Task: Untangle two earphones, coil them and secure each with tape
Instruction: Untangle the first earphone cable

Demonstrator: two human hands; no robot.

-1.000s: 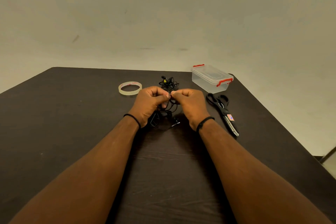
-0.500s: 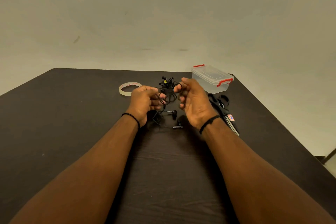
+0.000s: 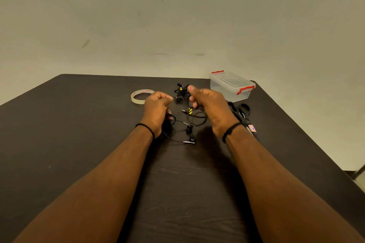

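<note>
Two black earphones lie tangled in the middle of the dark table (image 3: 79, 144). My left hand (image 3: 157, 107) pinches a thin black earphone cable (image 3: 178, 122) whose buds and loops trail below it. My right hand (image 3: 209, 107) is raised with curled fingers gripping the other earphone's cable (image 3: 197, 118), which has yellow marks near its plug. A knot of cable and buds (image 3: 181, 90) sits between and just beyond my hands. A roll of clear tape (image 3: 141, 96) lies flat to the left of my left hand.
A clear plastic box with red clips (image 3: 232, 86) stands at the back right. Black scissors (image 3: 242, 114) lie to the right of my right hand, partly hidden by my wrist. The table's right edge runs diagonally close by.
My hands have drawn apart and lifted, pulling the cables out of the clump. A plug with yellow marks and two buds now show between them.
</note>
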